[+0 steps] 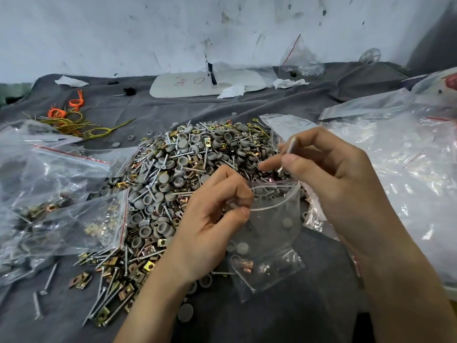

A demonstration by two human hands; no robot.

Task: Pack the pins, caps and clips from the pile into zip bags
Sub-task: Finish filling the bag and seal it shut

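Filled bags (61,194) lie at the left on the grey cloth (272,107). The pile (178,164) of pins, caps and clips sits mid-table. The left hand (212,219) pinches the open zip bag (269,233) by its rim; just above its mouth, the right hand (329,169) clamps a pin (288,154) between thumb and fingers.

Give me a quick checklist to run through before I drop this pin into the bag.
1. Right hand pinches the pin: ok.
2. Left hand holds the zip bag by its rim, mouth open: ok.
3. Pin is over the open mouth: ok.
4. Bag has room, with only a few caps and clips near its bottom: ok.
5. Count of parts already in the bag is right: cannot tell.
6. Pile lies close by for the next piece: ok.
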